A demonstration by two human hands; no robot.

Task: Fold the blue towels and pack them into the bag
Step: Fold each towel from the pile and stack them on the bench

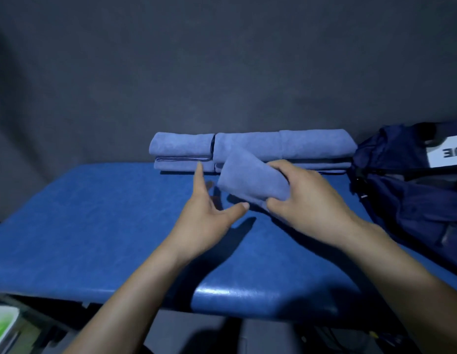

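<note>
Left hand [209,213] hovers spread and relaxed above the blue padded table [94,226], holding nothing. Right hand [306,198] grips a folded blue towel [250,178], its long axis slanting from far-left to near-right. Behind lie stacked towels [247,149]. Rightward, the navy bag [411,190] shows upside-down letters "UE".

The dark blue bag [411,190] runs off the right edge, and its white label [446,154] shows only the letters "UE", upside down. The right hand [309,198] covers the near end of the folded towel [250,178], and its fingertips are hidden behind the cloth. That towel hides part of the stacked towels [247,149] behind it. A green and white object [2,325] at the lower left corner is cropped and too blurred to identify. Both forearms leave the bottom edge.
</note>
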